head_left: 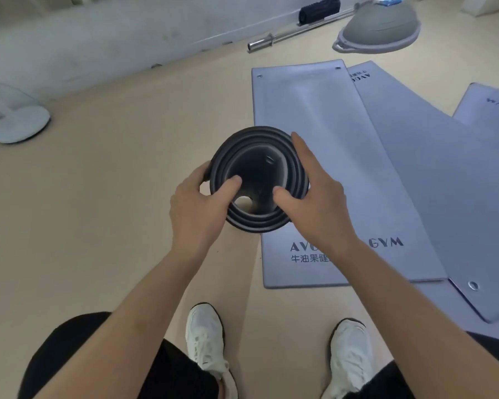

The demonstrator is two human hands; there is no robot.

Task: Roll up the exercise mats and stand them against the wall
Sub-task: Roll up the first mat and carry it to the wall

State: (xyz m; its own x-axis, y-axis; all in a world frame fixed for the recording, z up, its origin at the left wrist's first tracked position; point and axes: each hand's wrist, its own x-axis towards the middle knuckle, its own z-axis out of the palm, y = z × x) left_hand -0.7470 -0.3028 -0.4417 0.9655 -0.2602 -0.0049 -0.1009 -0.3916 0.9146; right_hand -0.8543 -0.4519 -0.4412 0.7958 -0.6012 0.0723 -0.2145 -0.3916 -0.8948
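**Item:** rolled mat [257,136], dark, coiled in several loose layers. You see it end-on, with the hollow core open toward you.

**Location:** upright between your hands, in front of your shoes, over the left edge of the nearest flat mat [314,116]. Whether its lower end rests on the floor cannot be told.

**Left hand** [198,203]: thumb hooked inside the top rim, fingers curled round the outer wall.

**Right hand** [314,197]: thumb inside the coil, fingers laid along the outside, pinching the layers between them.

**Handling (judged):** soft foam, light and springy. The coil looks slack, so it will likely unwind or telescope if you ease off. Hold it round the outer wall with one palm over the free edge, not by the rim alone.

**Remaining:**
- The nearest flat mat, a second mat [429,168] and a third mat [490,110] lie unrolled to the right.
- The wall [98,47] stands far left.
- A barbell [294,31] lies along the foot of the wall.
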